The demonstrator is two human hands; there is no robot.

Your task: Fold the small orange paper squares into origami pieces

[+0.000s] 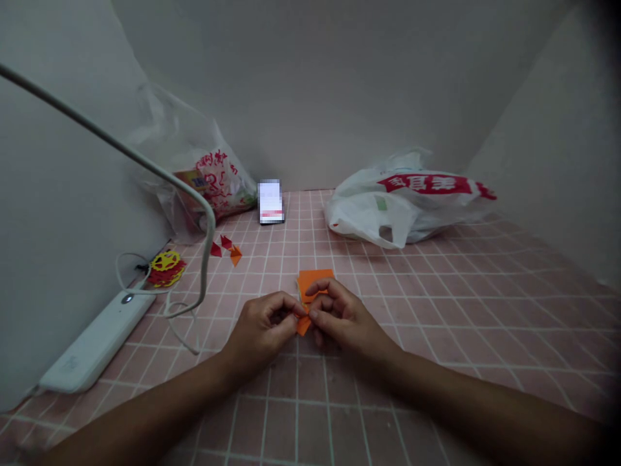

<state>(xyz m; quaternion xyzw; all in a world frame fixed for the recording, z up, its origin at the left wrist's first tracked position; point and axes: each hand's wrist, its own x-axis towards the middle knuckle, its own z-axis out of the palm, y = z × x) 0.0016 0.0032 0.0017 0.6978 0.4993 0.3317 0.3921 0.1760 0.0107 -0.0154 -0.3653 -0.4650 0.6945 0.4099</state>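
Note:
A small folded piece of orange paper (303, 325) is pinched between my two hands, low over the checked tabletop. My left hand (266, 323) grips its left side with thumb and forefinger. From the other side, my right hand (339, 315) closes thumb and fingertips on it, partly covering the fold. Just behind the fingers lies a square stack of orange paper (315, 279), its near part hidden by my right hand. Farther left on the table are an orange folded paper piece (235, 255) and two small red folded pieces (226, 242).
A white power strip (99, 343) lies at the left, with a pale cable (206, 259) arching over it. Beside it are red and yellow cut-out shapes (165, 268). A phone (270, 202) leans at the back between a clear plastic bag (213, 175) and a white plastic bag (402, 200).

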